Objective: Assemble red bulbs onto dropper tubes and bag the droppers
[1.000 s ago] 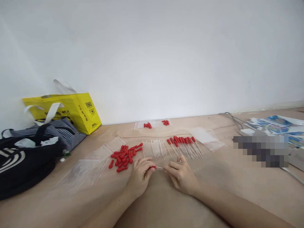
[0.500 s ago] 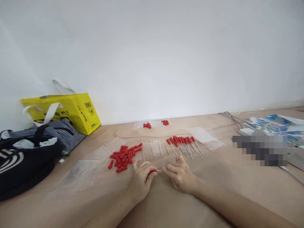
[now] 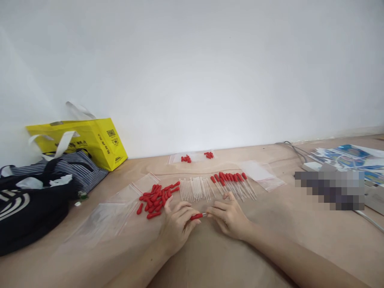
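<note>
My left hand (image 3: 177, 224) pinches a red rubber bulb (image 3: 196, 216) low over the brown surface. My right hand (image 3: 229, 218) pinches the clear tube (image 3: 205, 215) that enters that bulb, so both hands hold one dropper between them. Just beyond my left hand lies a loose pile of red bulbs (image 3: 157, 196). A row of bare clear tubes (image 3: 195, 189) lies ahead of my hands. To its right lies a row of finished droppers with red bulbs (image 3: 232, 183).
Clear zip bags (image 3: 114, 212) lie at the left, one more (image 3: 261, 174) at the right, and a far bag (image 3: 195, 157) with red bulbs near the wall. A yellow bag (image 3: 90, 138) and dark bags (image 3: 33, 196) stand at the left. Printed sheets (image 3: 351, 156) and cables lie at the right.
My hands have come closer together and more of the red bulb shows beyond my left fingers, now meeting the tube in my right hand. Everything else on the surface has stayed put.
</note>
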The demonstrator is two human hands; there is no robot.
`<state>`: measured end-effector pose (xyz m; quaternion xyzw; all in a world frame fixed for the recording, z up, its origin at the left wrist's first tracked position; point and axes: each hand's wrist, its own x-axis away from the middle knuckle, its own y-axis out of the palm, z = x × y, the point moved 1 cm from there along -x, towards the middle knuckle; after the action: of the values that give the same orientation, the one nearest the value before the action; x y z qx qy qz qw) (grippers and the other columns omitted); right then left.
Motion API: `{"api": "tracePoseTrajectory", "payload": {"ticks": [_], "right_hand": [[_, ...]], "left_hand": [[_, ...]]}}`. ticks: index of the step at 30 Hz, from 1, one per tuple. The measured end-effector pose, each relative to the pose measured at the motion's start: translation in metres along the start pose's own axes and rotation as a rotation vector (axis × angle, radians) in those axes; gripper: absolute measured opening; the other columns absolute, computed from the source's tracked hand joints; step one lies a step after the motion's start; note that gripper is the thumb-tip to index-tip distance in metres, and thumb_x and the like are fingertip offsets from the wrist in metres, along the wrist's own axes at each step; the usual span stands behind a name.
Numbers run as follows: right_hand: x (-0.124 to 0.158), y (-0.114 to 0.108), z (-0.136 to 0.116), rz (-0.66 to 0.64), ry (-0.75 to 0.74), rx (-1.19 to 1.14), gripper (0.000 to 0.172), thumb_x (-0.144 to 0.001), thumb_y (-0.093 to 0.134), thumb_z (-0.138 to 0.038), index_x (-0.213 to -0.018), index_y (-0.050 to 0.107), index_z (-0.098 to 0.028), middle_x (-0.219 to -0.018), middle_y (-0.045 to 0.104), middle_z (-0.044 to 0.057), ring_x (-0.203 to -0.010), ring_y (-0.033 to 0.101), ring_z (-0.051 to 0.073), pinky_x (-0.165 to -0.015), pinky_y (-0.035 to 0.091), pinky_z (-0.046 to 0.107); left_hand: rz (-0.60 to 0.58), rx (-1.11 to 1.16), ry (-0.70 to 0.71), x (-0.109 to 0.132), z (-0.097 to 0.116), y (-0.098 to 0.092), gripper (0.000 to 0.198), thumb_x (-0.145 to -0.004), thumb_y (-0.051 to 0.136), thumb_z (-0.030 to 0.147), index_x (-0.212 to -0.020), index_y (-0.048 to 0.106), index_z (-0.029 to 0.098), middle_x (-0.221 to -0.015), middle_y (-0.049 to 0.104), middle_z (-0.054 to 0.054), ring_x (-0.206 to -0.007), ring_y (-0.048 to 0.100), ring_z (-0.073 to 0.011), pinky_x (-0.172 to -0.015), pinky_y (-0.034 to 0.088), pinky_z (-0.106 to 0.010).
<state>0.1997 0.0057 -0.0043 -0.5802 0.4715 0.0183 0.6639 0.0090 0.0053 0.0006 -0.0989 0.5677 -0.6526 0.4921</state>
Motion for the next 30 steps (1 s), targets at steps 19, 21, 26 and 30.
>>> {"api": "tracePoseTrajectory", "payload": {"ticks": [19,21,26,30], "right_hand": [[0.002,0.001,0.013,-0.021,0.149,0.16,0.017,-0.08,0.046,-0.023,-0.075,0.062,-0.022,-0.07,0.059,0.002,-0.07,0.045,0.014,-0.066,0.019,0.031],[-0.002,0.003,0.027,0.006,0.351,0.23,0.02,-0.081,0.044,-0.023,-0.074,0.063,-0.02,-0.071,0.06,0.003,-0.071,0.047,0.015,-0.066,0.019,0.031],[-0.016,0.013,0.056,-0.02,0.739,0.408,0.021,-0.082,0.04,-0.022,-0.081,0.061,-0.017,-0.075,0.064,0.006,-0.076,0.052,0.017,-0.072,0.02,0.031],[-0.025,0.022,0.061,-0.093,0.85,0.467,0.019,-0.081,0.04,-0.023,-0.082,0.057,-0.016,-0.073,0.064,0.008,-0.075,0.055,0.02,-0.073,0.02,0.032]], "left_hand": [[0.041,-0.159,-0.024,0.003,-0.007,-0.008,0.028,-0.08,0.048,0.034,-0.107,0.054,0.032,-0.107,0.06,-0.003,-0.103,0.047,-0.0247,-0.097,0.003,-0.051],[0.087,-0.244,-0.103,0.002,-0.013,-0.014,0.041,-0.079,0.047,0.038,-0.118,0.045,0.029,-0.119,0.052,-0.006,-0.11,0.041,-0.0259,-0.096,0.006,-0.051],[0.15,-0.481,-0.29,0.001,-0.033,-0.023,0.036,-0.073,0.052,0.036,-0.107,0.054,0.024,-0.112,0.055,-0.009,-0.107,0.042,-0.0274,-0.095,0.01,-0.052],[0.132,-0.573,-0.357,0.002,-0.042,-0.025,0.031,-0.071,0.054,0.036,-0.098,0.058,0.021,-0.106,0.056,-0.01,-0.101,0.045,-0.0273,-0.091,0.019,-0.05]]}}
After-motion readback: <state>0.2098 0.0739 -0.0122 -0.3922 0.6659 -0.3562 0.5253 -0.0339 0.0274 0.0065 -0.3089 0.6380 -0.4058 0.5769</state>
